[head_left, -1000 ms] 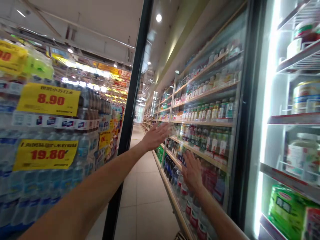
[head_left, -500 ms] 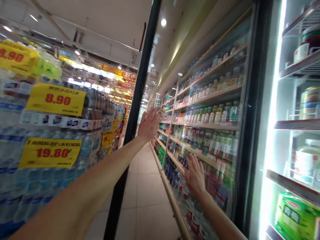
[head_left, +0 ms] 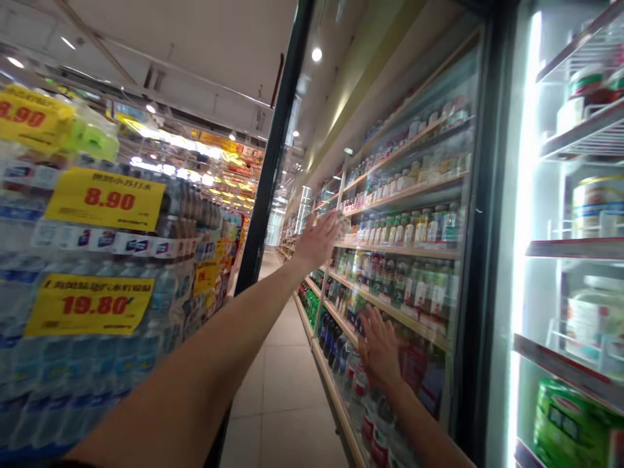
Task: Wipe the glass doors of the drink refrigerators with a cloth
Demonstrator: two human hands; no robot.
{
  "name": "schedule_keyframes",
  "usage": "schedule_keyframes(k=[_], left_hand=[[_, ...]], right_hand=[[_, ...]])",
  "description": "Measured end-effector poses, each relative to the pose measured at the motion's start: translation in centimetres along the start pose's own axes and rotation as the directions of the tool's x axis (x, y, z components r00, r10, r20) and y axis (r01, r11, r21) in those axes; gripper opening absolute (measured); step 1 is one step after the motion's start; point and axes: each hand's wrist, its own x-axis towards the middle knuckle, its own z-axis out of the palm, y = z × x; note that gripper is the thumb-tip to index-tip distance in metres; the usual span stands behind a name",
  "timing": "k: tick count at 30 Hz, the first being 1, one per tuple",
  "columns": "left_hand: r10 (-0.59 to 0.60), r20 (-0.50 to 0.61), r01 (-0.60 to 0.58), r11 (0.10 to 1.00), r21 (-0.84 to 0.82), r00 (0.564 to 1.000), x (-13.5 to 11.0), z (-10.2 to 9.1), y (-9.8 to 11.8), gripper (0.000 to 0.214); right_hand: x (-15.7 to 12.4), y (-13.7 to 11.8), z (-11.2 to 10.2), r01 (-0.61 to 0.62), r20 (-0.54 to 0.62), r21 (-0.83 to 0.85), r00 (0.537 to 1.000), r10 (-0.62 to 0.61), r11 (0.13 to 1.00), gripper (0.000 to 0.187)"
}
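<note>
Supermarket aisle: both flat, open hands, left hand (head_left: 319,239) above right hand (head_left: 380,348), press glass door (head_left: 414,195).

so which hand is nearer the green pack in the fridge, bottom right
Right. The right hand rests flat on the glass door, lower, closer to the green pack; the left hand is higher, farther left.

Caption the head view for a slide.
Left hand and right hand press flat, fingers spread, against an open cooler's glass door in a supermarket aisle.
</note>
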Motion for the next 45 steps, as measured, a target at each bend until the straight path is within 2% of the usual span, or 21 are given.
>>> schedule_keyframes(k=[1, 3, 4, 6, 7, 8, 9, 11, 13, 14, 18, 21, 26, 30, 32, 35, 37, 40, 41, 43, 45], left_hand=[[-0.019, -0.010, 0.019, 1.000, 0.005, 1.000, 0.0, 0.0, -0.1, 0.042], [0.125, -0.004, -0.125, 0.992, -0.001, 0.992, -1.3, 0.3, 0.5, 0.041], [0.246, 0.005, -0.246, 0.969, -0.013, 0.969, -2.3, 0.6, 1.0, 0.040], [0.463, 0.026, -0.462, 0.886, -0.047, 0.886, -3.9, 1.1, 1.9, 0.037], [0.516, 0.033, -0.513, 0.856, -0.063, 0.856, -4.3, 1.2, 2.1, 0.037], [0.517, 0.039, -0.513, 0.855, -0.073, 0.855, -4.3, 1.2, 2.0, 0.037], [0.461, 0.041, -0.457, 0.886, -0.075, 0.887, -4.1, 1.1, 1.7, 0.037], [0.244, 0.034, -0.242, 0.968, -0.063, 0.969, -3.1, 0.6, 0.8, 0.040], [0.034, 0.011, -0.033, 0.998, -0.046, 0.999, -2.3, 0.1, 0.1, 0.042], [-0.014, 0.005, 0.015, 0.999, -0.043, 1.000, -2.2, -0.1, 0.1, 0.043], [0.067, 0.082, -0.057, 0.992, -0.117, 0.994, -3.7, -0.2, 2.1, 0.050], [0.048, 0.130, -0.020, 0.979, -0.203, 0.990, -4.6, 0.0, 3.3, 0.057], [-0.013, 0.104, 0.046, 0.948, -0.316, 0.995, -5.9, -0.7, 1.7, 0.057], [-0.111, 0.025, 0.113, 0.947, -0.299, 0.994, -8.4, -1.6, -0.4, 0.058], [-0.211, -0.013, 0.199, 0.941, -0.275, 0.977, -9.6, -1.7, -1.2, 0.054], [-0.301, 0.000, 0.291, 0.922, -0.254, 0.954, -10.3, -1.2, -1.6, 0.052], [-0.305, 0.021, 0.300, 0.923, -0.242, 0.952, -10.3, -1.0, -1.5, 0.052], [-0.302, 0.033, 0.302, 0.932, -0.202, 0.953, -10.3, -1.0, -1.0, 0.054], [-0.302, 0.038, 0.303, 0.936, -0.179, 0.953, -10.3, -1.1, -0.8, 0.055], [-0.305, 0.036, 0.308, 0.944, -0.118, 0.952, -10.4, -1.1, -0.5, 0.056], [-0.305, 0.020, 0.306, 0.951, -0.054, 0.952, -10.5, -1.0, -0.4, 0.057]], right_hand=[[0.0, 0.1, -0.1, 0.010, -0.002, -0.006, 1.000, -0.010, 1.000, 0.053], [0.1, 0.2, -0.2, 0.013, -0.009, -0.015, 1.000, -0.013, 1.000, 0.053], [0.1, 0.1, -0.2, 0.007, -0.011, -0.016, 1.000, -0.007, 1.000, 0.053], [0.4, 0.1, -0.2, -0.012, -0.012, -0.010, 1.000, 0.012, 1.000, 0.053], [0.5, 0.1, -0.2, -0.023, -0.019, -0.005, 1.000, 0.023, 1.000, 0.053], [0.6, 0.1, -0.1, -0.032, -0.030, 0.001, 0.999, 0.032, 0.999, 0.053], [0.8, 0.2, -0.1, -0.039, -0.039, 0.007, 0.998, 0.039, 0.999, 0.053], [1.2, 0.3, -0.1, -0.045, -0.059, 0.024, 0.997, 0.047, 0.999, 0.053], [1.7, 0.2, -0.3, -0.049, -0.077, 0.050, 0.996, 0.053, 0.998, 0.053], [2.1, 0.0, -0.5, -0.041, -0.093, 0.071, 0.995, 0.047, 0.997, 0.054], [4.8, -1.6, -1.7, 0.054, -0.208, 0.211, 0.978, -0.009, 0.976, 0.056], [8.3, -3.5, -2.6, 0.110, -0.288, 0.352, 0.958, -0.005, 0.930, 0.055], [14.6, -5.9, -2.4, 0.086, -0.321, 0.523, 0.941, 0.103, 0.848, 0.051], [17.4, -7.7, -2.0, 0.004, -0.253, 0.494, 0.957, 0.140, 0.870, 0.050], [18.1, -8.7, -1.8, -0.021, -0.224, 0.425, 0.966, 0.128, 0.905, 0.051], [18.7, -9.2, -1.4, -0.038, -0.162, 0.277, 0.983, 0.085, 0.960, 0.051], [18.6, -8.0, -1.4, -0.005, -0.127, 0.193, 0.992, 0.030, 0.981, 0.050], [17.7, -3.6, -2.1, -0.021, -0.133, 0.121, 0.990, 0.037, 0.992, 0.051], [17.4, -1.6, -2.4, -0.085, -0.168, 0.114, 0.980, 0.103, 0.990, 0.051], [17.3, 1.9, -2.6, -0.272, -0.263, 0.137, 0.917, 0.299, 0.953, 0.051], [18.0, 3.9, -2.5, -0.356, -0.329, 0.188, 0.855, 0.401, 0.915, 0.053]])
